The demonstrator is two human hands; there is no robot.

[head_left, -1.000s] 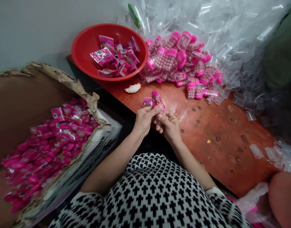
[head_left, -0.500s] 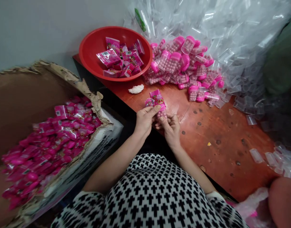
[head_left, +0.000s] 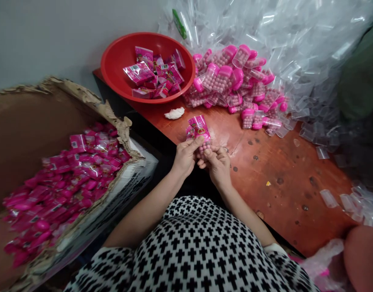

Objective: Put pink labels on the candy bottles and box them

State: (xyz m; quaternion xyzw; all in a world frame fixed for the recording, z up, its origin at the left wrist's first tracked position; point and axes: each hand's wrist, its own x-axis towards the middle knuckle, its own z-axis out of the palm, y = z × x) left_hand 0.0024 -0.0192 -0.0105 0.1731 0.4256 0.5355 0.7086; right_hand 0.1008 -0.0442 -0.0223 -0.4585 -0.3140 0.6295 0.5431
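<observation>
— Pink printed packet (head_left: 198, 126) — where is it held?
— Above the wooden table (head_left: 283, 178), pinched at its lower end by the left hand (head_left: 185, 156); the right hand (head_left: 218, 164) is closed on it from below.
— And nearby?
— A red bowl (head_left: 119, 61) of packets is seen beyond.

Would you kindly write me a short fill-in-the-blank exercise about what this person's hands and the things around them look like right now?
1. Both hands, left hand and right hand, hold a pink ____.
2. The bowl holding pink packets is coloured ____.
3. The torn cardboard box of packets sits to the person's ____.
4. The small capsules heaped beside the bowl have ____ caps.

Missing words: packet; red; left; pink
</observation>
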